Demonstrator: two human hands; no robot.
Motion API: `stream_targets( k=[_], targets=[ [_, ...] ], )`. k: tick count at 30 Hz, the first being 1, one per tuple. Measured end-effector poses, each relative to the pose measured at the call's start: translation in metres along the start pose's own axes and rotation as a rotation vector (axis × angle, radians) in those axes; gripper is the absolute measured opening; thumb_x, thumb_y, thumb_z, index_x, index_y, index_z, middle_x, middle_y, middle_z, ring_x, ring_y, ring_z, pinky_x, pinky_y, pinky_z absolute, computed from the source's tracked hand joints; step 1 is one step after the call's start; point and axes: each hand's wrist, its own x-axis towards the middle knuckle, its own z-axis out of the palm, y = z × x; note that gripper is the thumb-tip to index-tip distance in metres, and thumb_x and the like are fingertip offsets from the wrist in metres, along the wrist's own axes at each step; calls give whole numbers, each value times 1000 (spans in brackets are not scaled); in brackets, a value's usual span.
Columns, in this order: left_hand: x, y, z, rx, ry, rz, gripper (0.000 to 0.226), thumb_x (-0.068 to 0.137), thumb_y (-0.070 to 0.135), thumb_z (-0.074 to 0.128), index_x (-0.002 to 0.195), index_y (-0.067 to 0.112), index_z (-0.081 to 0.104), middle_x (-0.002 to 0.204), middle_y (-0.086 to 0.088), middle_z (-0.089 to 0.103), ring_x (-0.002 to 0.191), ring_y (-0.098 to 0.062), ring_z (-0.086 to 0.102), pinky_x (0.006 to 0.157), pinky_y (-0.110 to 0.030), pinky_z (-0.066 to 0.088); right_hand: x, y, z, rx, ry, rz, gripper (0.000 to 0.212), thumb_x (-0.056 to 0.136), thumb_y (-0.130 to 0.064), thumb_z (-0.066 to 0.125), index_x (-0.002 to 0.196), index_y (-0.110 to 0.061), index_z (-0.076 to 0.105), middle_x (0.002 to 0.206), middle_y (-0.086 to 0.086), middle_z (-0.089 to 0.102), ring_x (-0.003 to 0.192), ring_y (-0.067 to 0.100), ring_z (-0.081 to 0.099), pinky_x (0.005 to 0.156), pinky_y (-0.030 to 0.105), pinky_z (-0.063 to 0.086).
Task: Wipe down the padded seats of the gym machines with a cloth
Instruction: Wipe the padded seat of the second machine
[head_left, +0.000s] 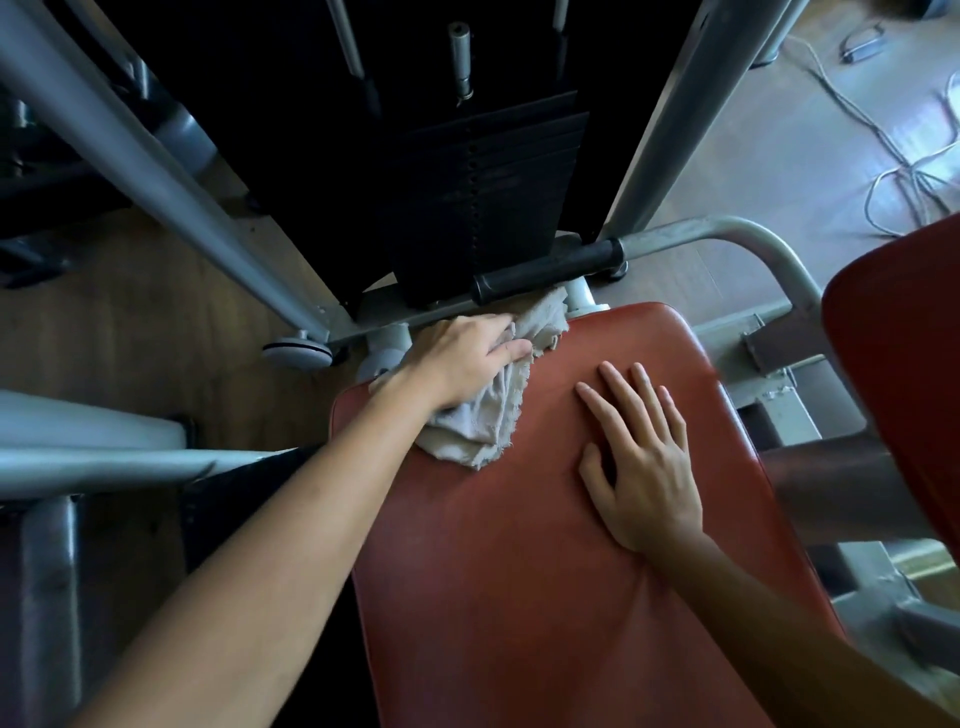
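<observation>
A red padded seat (545, 545) fills the middle of the view, its far end pointing at the weight stack. My left hand (462, 358) presses a crumpled grey-white cloth (483, 421) onto the seat's far left corner; part of the cloth hangs past the seat's far edge. My right hand (644, 457) lies flat on the seat to the right of the cloth, fingers spread, holding nothing.
A black weight stack (483, 192) stands beyond the seat between grey steel frame tubes (156, 171). A bar with a black grip (545, 270) crosses just past the seat. A second red pad (904, 364) is at the right. Cables (904, 171) lie on the wooden floor.
</observation>
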Motion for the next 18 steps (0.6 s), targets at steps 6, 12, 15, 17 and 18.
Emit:
stream_targets(
  k=[6,12,15,17,18],
  targets=[
    [-51,-50,-16,50,86,-56,35,96,63,47,76,34,52,69,13,56,81,-27,63,70,-38,47,-1,0,-1,8,4,1,57,92,-29,47,149,-20,47,162,3,33,155,25,17,124,51,19],
    [-35,-27,-15,118,70,-10,44,99,52,49,69,24,34,64,10,45,67,-17,48,64,-37,35,0,0,0,-1,4,10,58,92,-28,48,149,-20,46,162,3,33,155,26,17,123,51,19],
    [-11,4,-4,99,48,39,38,101,48,48,77,21,39,67,14,43,76,-16,48,68,-33,28,0,0,0,-13,3,5,58,92,-28,49,149,-20,47,162,3,33,155,26,18,123,50,19],
    [-9,6,-1,100,63,48,38,101,50,48,79,20,41,67,14,43,77,-18,50,68,-34,31,0,0,-1,-14,7,4,58,92,-28,49,149,-20,47,162,3,33,155,25,18,124,50,19],
    [-13,1,-1,104,72,44,38,100,51,48,80,20,42,67,14,44,76,-17,49,67,-33,32,0,0,-1,-13,9,4,58,92,-28,49,149,-20,47,162,3,33,155,25,18,124,50,19]
  ],
)
